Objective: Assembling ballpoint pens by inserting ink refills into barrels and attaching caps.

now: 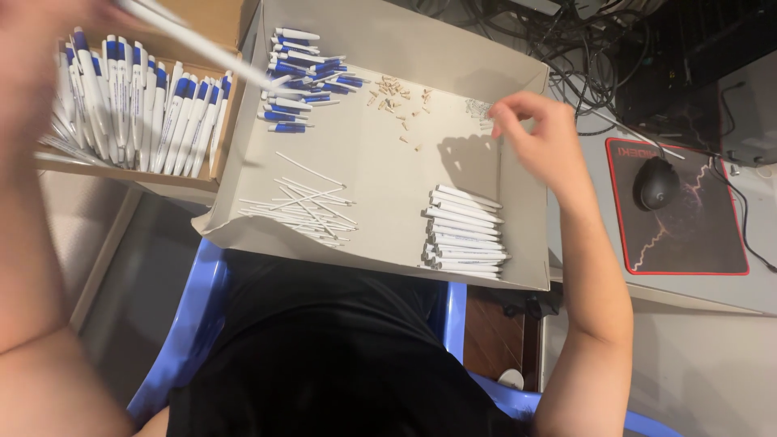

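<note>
My left hand [40,73] is raised close to the camera at the top left, blurred, and grips a white pen barrel [202,44] that slants down toward the tray. My right hand [538,137] reaches into the far right corner of a shallow cardboard tray [388,166]. Its fingertips are pinched together at a small pile of metal springs [477,107]; whether a spring is between them is not visible. The tray also holds tan pen tips [396,97], blue-and-white pen parts [303,81], thin white ink refills [303,202] and a stack of white barrels [463,236].
A cardboard box [222,137] packed with assembled white-and-blue pens [137,105] stands left of the tray. To the right, a black mouse [655,182] sits on a red-edged pad [696,243], with tangled cables [583,48] behind. A blue plastic chair [182,332] is below me.
</note>
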